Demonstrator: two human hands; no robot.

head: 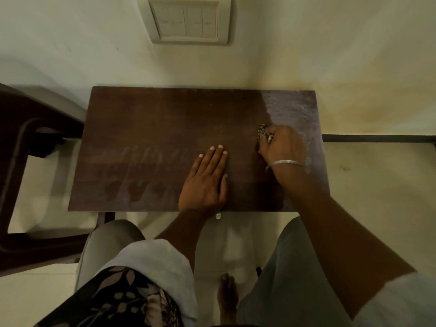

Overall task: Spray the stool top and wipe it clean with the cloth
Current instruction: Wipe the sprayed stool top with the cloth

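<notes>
The stool top [146,128] is a dark brown rectangular board against the wall. Its left and middle look dark and damp with streaks; a strip at the right end [295,109] is pale and dusty. My left hand [205,180] lies flat, palm down, near the board's front edge, fingers together, holding nothing. My right hand [283,145] is closed on a small patterned cloth [263,131], pressed on the board at the border between the dark and pale areas. Only a bit of cloth shows past the fingers. No spray bottle is in view.
A dark plastic chair [28,147] stands close to the left of the stool. The wall with a switch plate [188,20] is right behind the stool. My knees and a bare foot [227,296] are below the front edge, on a light tiled floor.
</notes>
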